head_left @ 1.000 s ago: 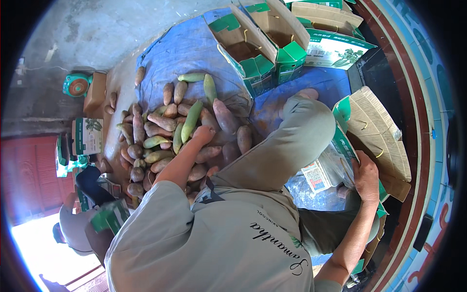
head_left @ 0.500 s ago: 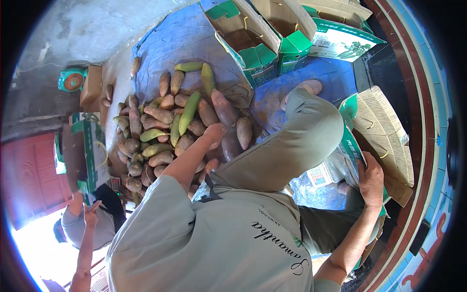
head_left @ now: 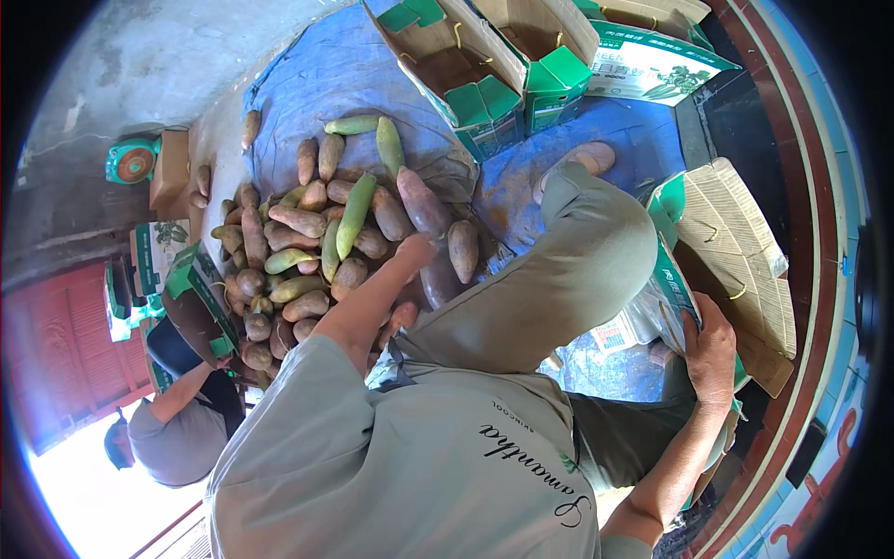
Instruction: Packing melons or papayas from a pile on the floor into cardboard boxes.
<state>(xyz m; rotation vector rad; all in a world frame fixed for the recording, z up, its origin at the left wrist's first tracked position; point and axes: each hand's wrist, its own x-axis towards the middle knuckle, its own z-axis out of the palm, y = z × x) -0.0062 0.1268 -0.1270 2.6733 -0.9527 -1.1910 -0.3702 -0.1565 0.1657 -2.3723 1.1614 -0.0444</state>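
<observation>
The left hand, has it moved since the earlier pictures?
Yes, the left hand has moved right, away from the long, bright green vegetable on its left.

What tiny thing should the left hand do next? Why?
Perhaps curl the left hand around the dark purple vegetable and lift gently, because the hand is right by its upper end, while the right hand grips the open green carton's edge.

Veg (head_left: 352,219) L, partly on tarp (head_left: 317,84), box (head_left: 672,279) R, more bxs (head_left: 559,76) behind

Blown-out doorway (head_left: 88,494) lower left, fisheye-bent edges, black corners
</observation>
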